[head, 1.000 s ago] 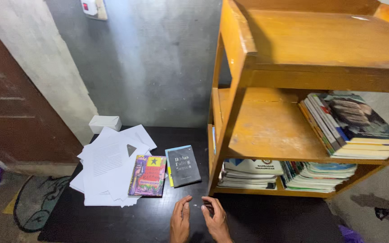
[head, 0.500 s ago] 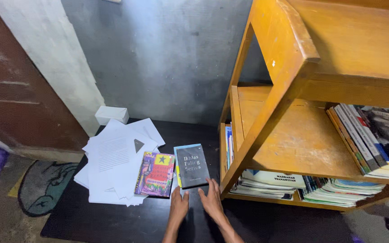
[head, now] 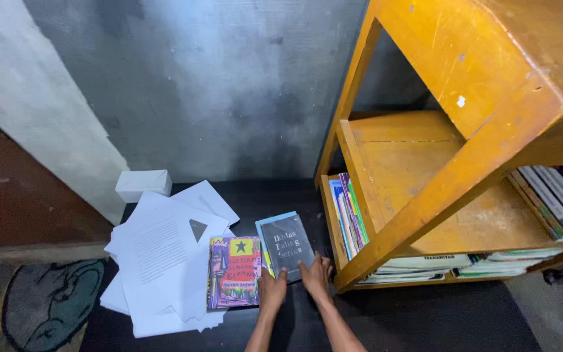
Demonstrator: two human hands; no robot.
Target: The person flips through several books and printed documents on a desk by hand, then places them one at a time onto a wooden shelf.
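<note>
Since half a second ago both hands have been pushed farther forward, from just short of the dark grey paperback book onto its near edge; the view has also been shifted closer and to the left.

The grey book is lying flat on the black floor mat, on top of a thin yellow and light-blue book seen at its left and far edges. Just to its left a colourful paperback with a star on its cover is resting on a loose pile of white paper sheets. To its right the slanted front post of the yellow wooden bookshelf is close by, so little room is left on that side; bare mat is left open near the arms.

The left hand is laid on the book's near left corner, the right hand on its near right corner, fingers spread flat; a closed grasp cannot be told.

On the shelf, upright books are held at the left end of the lowest level, with flat stacks of magazines beside them. A small white box is set against the far wall.
</note>
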